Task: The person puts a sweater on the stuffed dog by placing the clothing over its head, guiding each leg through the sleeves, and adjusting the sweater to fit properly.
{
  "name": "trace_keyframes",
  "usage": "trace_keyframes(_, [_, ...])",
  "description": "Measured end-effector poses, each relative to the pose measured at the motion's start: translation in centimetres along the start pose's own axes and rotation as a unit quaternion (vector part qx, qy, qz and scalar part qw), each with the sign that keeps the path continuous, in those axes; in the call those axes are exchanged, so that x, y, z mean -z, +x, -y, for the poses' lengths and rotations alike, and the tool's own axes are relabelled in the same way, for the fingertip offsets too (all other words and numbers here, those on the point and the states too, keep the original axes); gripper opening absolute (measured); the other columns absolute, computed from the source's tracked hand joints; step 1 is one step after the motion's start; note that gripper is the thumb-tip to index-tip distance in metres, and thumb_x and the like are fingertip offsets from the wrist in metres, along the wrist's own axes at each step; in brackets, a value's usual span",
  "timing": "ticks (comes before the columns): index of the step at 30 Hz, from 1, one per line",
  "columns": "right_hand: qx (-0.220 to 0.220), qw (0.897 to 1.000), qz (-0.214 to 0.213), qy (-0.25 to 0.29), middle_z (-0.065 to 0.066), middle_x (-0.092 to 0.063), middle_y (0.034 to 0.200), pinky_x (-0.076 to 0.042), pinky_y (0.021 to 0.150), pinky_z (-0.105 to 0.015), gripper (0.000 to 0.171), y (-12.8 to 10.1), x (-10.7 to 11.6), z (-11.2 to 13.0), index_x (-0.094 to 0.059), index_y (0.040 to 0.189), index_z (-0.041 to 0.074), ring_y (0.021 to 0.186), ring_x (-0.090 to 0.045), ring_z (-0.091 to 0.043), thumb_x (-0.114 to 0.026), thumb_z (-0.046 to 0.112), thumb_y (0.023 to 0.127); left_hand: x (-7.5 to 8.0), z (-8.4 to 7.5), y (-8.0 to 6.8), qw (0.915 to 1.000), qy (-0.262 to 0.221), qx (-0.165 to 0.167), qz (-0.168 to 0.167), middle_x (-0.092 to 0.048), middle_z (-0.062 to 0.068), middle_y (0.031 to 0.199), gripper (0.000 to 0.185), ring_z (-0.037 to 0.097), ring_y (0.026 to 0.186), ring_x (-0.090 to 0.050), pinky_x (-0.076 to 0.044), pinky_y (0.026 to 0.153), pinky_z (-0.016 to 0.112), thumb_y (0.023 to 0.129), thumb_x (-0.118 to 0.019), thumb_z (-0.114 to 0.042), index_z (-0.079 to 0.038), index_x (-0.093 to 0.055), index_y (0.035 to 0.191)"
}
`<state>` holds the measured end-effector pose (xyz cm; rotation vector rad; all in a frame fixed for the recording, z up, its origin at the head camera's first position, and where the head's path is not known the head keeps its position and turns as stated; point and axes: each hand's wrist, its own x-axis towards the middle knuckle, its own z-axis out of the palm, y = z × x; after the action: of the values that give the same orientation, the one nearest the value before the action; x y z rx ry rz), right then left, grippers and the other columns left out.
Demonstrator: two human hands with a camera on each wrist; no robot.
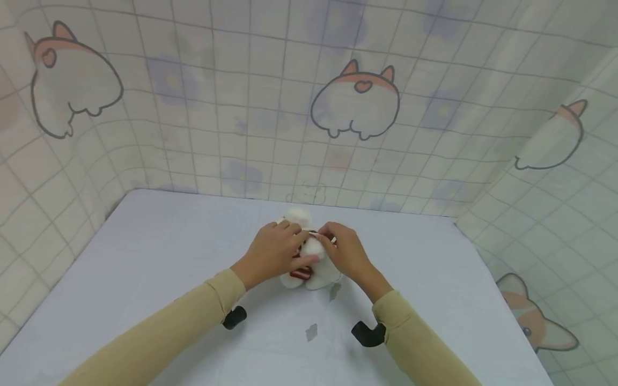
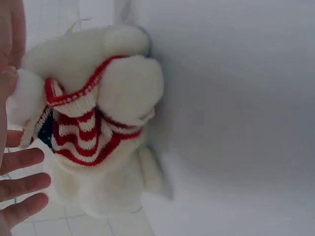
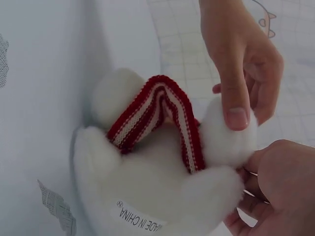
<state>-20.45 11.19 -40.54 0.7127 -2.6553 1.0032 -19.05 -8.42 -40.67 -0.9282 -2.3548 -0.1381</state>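
A white plush toy (image 1: 324,274) lies on the table, wearing a red-and-white striped knitted sweater (image 2: 88,130). In the right wrist view its underside carries a "MADE IN CHINA" label, and the sweater's hem (image 3: 187,128) stands up in an arch. My left hand (image 1: 275,249) holds one round white paw (image 3: 224,140), its thumb pressed on the fur. From the other side my right hand (image 1: 348,251) pinches at a pale edge beside that paw; the fingers hide just what is caught there. Its fingertips almost meet the left hand's.
The white table (image 1: 159,257) ends at a wall of gridded cloth (image 1: 232,107) printed with corgis. Two grey torn-looking patches mark the tabletop, one being a patch (image 1: 311,332) in front of the toy. Black pieces (image 1: 369,333) show under both sleeves.
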Motion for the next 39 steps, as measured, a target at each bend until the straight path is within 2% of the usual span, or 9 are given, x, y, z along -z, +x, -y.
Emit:
trace_keyframes(3, [-0.011, 1.000, -0.001, -0.004, -0.003, -0.068, 0.089, -0.053, 0.071, -0.032, 0.010, -0.4, 0.2, -0.3, -0.065, 0.094, 0.009, 0.081, -0.062, -0.015, -0.058, 0.017, 0.097, 0.0, -0.2, 0.3, 0.9940, -0.097, 0.046, 0.024, -0.061, -0.004, 0.072, 0.042, 0.009, 0.059, -0.051, -0.043, 0.051, 0.022, 0.080, -0.070, -0.056, -0.015, -0.068, 0.092])
trace_keyframes(6, [-0.030, 1.000, 0.004, -0.001, -0.003, -0.067, 0.089, -0.053, 0.073, -0.031, 0.012, -0.8, 0.3, -0.6, -0.063, 0.096, 0.010, 0.083, -0.061, -0.014, -0.055, 0.019, 0.099, -0.2, -0.3, 0.7, 0.9761, -0.188, 0.098, 0.047, -0.061, -0.005, 0.072, 0.032, 0.005, 0.059, -0.048, -0.042, 0.054, 0.019, 0.083, -0.072, -0.047, -0.016, -0.067, 0.093])
trace_keyframes(12, [-0.044, 0.998, 0.019, 0.034, -0.002, -0.066, 0.094, -0.052, 0.075, -0.032, 0.014, -1.1, 0.7, -0.7, -0.060, 0.104, 0.011, 0.088, -0.062, -0.015, -0.056, 0.023, 0.098, -0.8, -0.1, 1.3, 0.9433, -0.280, 0.167, 0.061, -0.061, -0.003, 0.077, 0.031, 0.008, 0.068, -0.055, -0.047, 0.062, 0.020, 0.083, -0.075, -0.036, -0.012, -0.062, 0.098])
trace_keyframes(17, [-0.055, 0.996, 0.062, 0.037, -0.003, -0.060, 0.108, -0.053, 0.078, -0.032, 0.038, -0.7, 0.9, -0.7, -0.056, 0.124, 0.014, 0.094, -0.061, -0.018, -0.063, 0.035, 0.093, -1.4, 0.7, 1.1, 0.8841, -0.403, 0.215, 0.100, -0.065, 0.000, 0.095, 0.037, 0.011, 0.084, -0.064, -0.054, 0.074, 0.023, 0.081, -0.078, -0.029, -0.012, -0.059, 0.108])
trace_keyframes(20, [-0.064, 0.995, 0.077, 0.022, -0.001, -0.058, 0.117, -0.052, 0.079, -0.032, 0.045, -0.7, 0.9, -0.7, -0.058, 0.126, 0.017, 0.097, -0.058, -0.017, -0.069, 0.038, 0.088, -1.6, 1.1, 0.6, 0.8566, -0.457, 0.206, 0.123, -0.065, 0.001, 0.103, 0.036, 0.014, 0.091, -0.064, -0.056, 0.081, 0.028, 0.081, -0.078, -0.025, -0.013, -0.061, 0.111])
trace_keyframes(24, [-0.049, 0.996, 0.071, -0.007, -0.001, -0.059, 0.118, -0.052, 0.081, -0.033, 0.040, -0.7, 0.9, -0.7, -0.062, 0.120, 0.016, 0.098, -0.058, -0.017, -0.072, 0.033, 0.086, -1.7, 1.5, -0.1, 0.8539, -0.465, 0.202, 0.119, -0.066, 0.003, 0.104, 0.028, 0.016, 0.096, -0.064, -0.056, 0.086, 0.033, 0.086, -0.073, -0.021, -0.012, -0.063, 0.110])
trace_keyframes(31, [-0.083, 0.996, 0.032, -0.006, -0.005, -0.061, 0.116, -0.052, 0.086, -0.043, 0.028, -0.4, 1.4, -1.1, -0.065, 0.119, 0.018, 0.103, -0.059, -0.022, -0.060, 0.022, 0.092, -2.4, 2.1, -1.9, 0.8618, -0.416, 0.267, 0.115, -0.069, 0.002, 0.097, 0.010, 0.015, 0.092, -0.064, -0.054, 0.079, 0.029, 0.092, -0.065, -0.018, -0.011, -0.064, 0.099])
trace_keyframes(35, [-0.102, 0.994, 0.026, 0.024, -0.008, -0.060, 0.119, -0.050, 0.090, -0.047, 0.031, -0.3, 2.0, -2.2, -0.068, 0.120, 0.020, 0.109, -0.057, -0.026, -0.050, 0.018, 0.095, -3.0, 2.0, -2.4, 0.8540, -0.419, 0.268, 0.152, -0.069, 0.005, 0.106, 0.016, 0.019, 0.095, -0.066, -0.054, 0.080, 0.031, 0.096, -0.060, -0.025, -0.012, -0.065, 0.105])
trace_keyframes(39, [-0.112, 0.993, 0.019, 0.043, -0.009, -0.059, 0.122, -0.049, 0.092, -0.048, 0.032, -0.3, 2.3, -3.0, -0.068, 0.119, 0.017, 0.111, -0.056, -0.028, -0.045, 0.019, 0.098, -3.6, 1.8, -2.3, 0.8318, -0.451, 0.269, 0.181, -0.067, 0.006, 0.115, 0.032, 0.021, 0.102, -0.066, -0.055, 0.079, 0.031, 0.096, -0.057, -0.038, -0.013, -0.063, 0.115])
